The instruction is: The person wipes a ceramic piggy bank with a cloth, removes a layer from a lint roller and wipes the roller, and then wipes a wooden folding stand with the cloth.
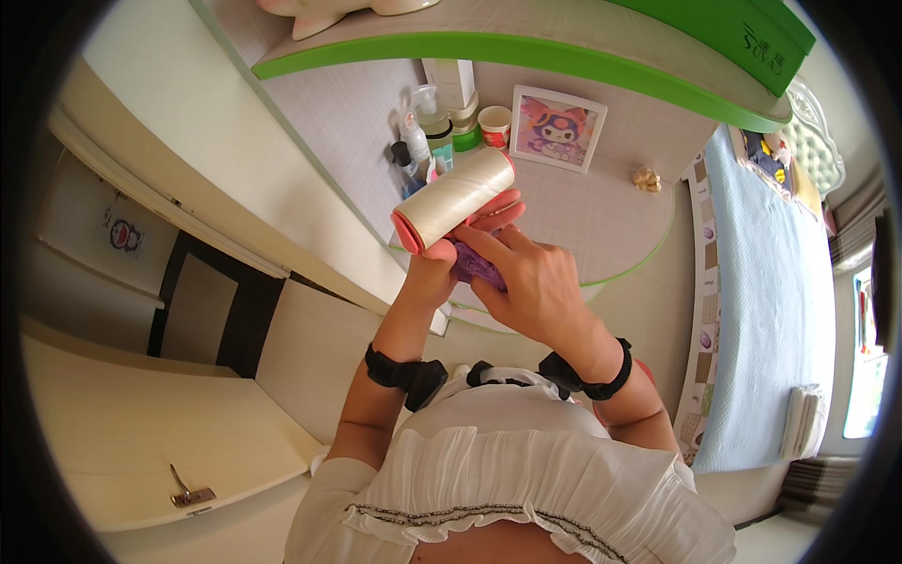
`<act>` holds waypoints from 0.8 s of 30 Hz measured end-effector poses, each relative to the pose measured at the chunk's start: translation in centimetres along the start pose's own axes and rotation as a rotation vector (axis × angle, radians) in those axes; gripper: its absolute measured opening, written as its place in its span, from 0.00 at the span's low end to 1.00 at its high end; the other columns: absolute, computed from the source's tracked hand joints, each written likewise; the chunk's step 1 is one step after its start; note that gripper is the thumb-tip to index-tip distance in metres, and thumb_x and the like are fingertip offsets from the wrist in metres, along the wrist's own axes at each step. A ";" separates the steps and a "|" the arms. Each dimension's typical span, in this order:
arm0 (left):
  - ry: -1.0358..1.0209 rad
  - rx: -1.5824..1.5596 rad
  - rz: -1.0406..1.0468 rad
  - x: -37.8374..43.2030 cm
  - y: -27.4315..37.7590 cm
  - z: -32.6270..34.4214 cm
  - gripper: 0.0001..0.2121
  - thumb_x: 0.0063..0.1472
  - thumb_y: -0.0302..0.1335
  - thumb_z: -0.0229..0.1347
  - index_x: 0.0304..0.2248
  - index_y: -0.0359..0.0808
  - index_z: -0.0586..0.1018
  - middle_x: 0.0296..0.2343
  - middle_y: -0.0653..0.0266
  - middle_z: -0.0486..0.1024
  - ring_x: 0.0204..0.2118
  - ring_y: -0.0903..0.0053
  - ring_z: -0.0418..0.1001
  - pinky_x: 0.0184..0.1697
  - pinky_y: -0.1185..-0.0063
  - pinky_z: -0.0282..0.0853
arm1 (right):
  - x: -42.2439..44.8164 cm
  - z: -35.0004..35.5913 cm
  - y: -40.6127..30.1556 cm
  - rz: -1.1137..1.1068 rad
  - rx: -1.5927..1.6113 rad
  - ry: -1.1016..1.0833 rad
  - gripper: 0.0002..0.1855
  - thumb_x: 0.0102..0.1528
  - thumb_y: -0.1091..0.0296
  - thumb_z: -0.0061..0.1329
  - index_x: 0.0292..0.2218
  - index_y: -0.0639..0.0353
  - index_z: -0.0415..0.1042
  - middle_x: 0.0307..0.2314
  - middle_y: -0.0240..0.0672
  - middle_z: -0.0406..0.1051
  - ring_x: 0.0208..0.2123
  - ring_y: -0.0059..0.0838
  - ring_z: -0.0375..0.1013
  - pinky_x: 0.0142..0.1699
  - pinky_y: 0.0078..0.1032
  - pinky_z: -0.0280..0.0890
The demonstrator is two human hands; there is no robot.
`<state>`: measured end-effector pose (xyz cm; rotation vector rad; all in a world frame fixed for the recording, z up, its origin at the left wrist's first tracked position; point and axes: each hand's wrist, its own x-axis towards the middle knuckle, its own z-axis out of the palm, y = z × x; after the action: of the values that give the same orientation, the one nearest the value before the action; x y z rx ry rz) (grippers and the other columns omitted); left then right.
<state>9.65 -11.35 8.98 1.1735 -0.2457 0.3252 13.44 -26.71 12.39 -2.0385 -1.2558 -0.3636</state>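
A lint roller (454, 201) with a pale cylindrical sheet roll and pink-red ends lies tilted across my left hand (437, 271). The thumb shows below its near end, and fingertips stick out past its right side. Close under the roller is a fuzzy purple item (478, 266), partly covered, so its exact kind is unclear. My right hand (532, 275) grips this purple item, its index finger reaching towards the roller. Both hands meet in front of my body, above the edge of a rounded desk (613, 218).
Spray and pump bottles (416, 137), a red-and-white paper cup (495, 127) and a framed cartoon picture (557, 129) stand at the desk's back. A green-edged shelf (493, 48) overhangs them. To the right is a bed (768, 303); an open door (169, 423) is at left.
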 end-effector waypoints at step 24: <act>0.086 0.098 0.100 0.2 1.2 0.8 0.59 0.42 0.68 0.57 0.63 0.30 0.57 0.60 0.48 0.60 0.62 0.60 0.62 0.63 0.63 0.62 | -0.1 -0.3 -1.4 0.218 0.683 -0.121 0.27 0.51 0.70 0.55 0.53 0.59 0.69 0.31 0.50 0.76 0.33 0.51 0.77 0.38 0.37 0.71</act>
<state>9.37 -11.66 10.36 1.2432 -0.2150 0.4790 12.22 -26.59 13.17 -1.5872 -1.0231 0.2682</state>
